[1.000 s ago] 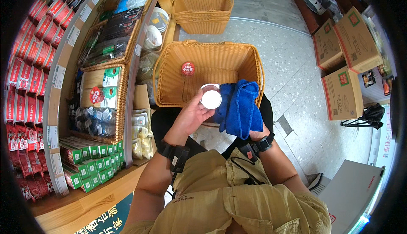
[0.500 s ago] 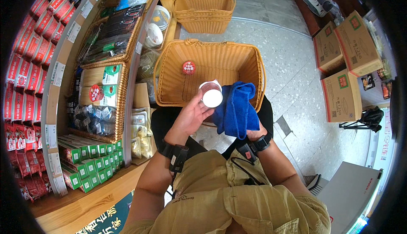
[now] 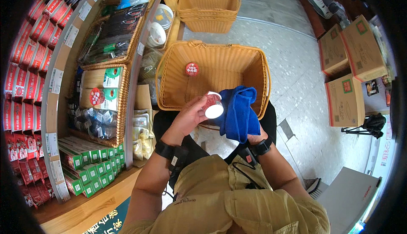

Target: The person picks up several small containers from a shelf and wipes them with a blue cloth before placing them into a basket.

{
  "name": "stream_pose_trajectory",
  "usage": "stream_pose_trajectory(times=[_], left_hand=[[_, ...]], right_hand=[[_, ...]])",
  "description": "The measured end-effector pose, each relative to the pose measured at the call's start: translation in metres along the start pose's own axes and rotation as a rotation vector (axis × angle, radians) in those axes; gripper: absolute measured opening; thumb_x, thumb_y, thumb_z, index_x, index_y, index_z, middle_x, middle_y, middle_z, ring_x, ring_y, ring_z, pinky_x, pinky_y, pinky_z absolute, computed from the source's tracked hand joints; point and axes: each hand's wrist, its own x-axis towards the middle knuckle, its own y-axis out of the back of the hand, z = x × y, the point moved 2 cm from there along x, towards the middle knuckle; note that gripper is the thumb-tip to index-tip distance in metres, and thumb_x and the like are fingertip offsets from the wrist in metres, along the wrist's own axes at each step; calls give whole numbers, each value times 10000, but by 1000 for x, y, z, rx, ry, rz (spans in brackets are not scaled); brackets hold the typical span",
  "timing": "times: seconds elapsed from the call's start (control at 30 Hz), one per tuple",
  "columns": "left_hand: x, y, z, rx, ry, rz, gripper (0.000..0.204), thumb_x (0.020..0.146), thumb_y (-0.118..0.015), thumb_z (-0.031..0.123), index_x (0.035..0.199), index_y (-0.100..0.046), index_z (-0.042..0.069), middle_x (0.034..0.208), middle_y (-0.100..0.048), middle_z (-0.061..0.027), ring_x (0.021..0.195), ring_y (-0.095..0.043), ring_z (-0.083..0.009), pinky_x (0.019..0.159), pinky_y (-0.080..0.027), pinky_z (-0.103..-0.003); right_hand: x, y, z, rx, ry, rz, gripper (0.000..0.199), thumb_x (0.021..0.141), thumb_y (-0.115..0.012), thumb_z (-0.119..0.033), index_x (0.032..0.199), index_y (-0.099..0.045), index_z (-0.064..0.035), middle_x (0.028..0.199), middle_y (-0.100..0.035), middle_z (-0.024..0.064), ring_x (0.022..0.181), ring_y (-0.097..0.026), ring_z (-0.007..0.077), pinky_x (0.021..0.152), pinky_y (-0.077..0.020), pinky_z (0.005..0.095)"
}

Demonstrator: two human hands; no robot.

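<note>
My left hand (image 3: 190, 117) holds a small red and white cup (image 3: 213, 105) tilted on its side, its white bottom facing me. A blue cloth (image 3: 238, 113) is draped over my right hand (image 3: 250, 137), which is mostly hidden beneath it; the cloth touches the cup's right side. Both hands hover over the near rim of a large wicker basket (image 3: 170, 71) on the floor. Inside it, a second red-lidded cup (image 3: 192, 69) stands near the far left corner.
Shelves on the left carry wicker trays (image 3: 123, 102) of packaged goods, red packets (image 3: 23, 60) and green boxes (image 3: 87, 172). Another wicker basket (image 3: 208, 5) stands farther back. Cardboard boxes (image 3: 344, 100) sit on the tiled floor at right.
My left hand has turned the cup a little and shifted it slightly right against the blue cloth. The baskets have stayed in place.
</note>
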Motion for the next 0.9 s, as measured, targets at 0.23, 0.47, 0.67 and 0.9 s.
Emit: stream_pose_trajectory(times=[0.23, 0.47, 0.67, 0.9], left_hand=[[19, 16, 8, 217, 96, 162, 349, 893, -491, 305, 1125, -514, 45, 1017, -593, -85, 912, -593, -166, 752, -507, -305], [80, 74, 34, 354, -38, 340, 271, 849, -567, 268, 1004, -552, 46, 960, -590, -51, 842, -584, -128, 725, -499, -282], [151, 117, 20, 751, -160, 507, 257, 804, -621, 246, 928, -555, 31, 872, -589, -76, 758, -566, -165, 672, -459, -298], [212, 115, -16, 1379, -366, 347, 212, 771, -597, 106, 773, -408, 11, 735, -446, -143, 711, -511, -308, 623, -420, -375]], right_hand=[[13, 18, -4, 88, -98, 81, 348, 929, -398, -134, 1269, -367, -68, 1171, -476, 33, 1021, -493, 142, 939, -385, 275], [31, 17, -21, -1127, 357, 134, 156, 745, -561, -233, 789, -479, -107, 744, -452, 47, 726, -475, 213, 629, -355, 345], [36, 15, -31, -1210, 189, 95, 201, 722, -579, -323, 679, -492, -147, 670, -462, 54, 669, -498, 209, 581, -334, 381], [29, 18, -41, -1045, 128, 225, 188, 929, -359, -282, 924, -485, -143, 783, -455, 21, 778, -466, 125, 700, -413, 268]])
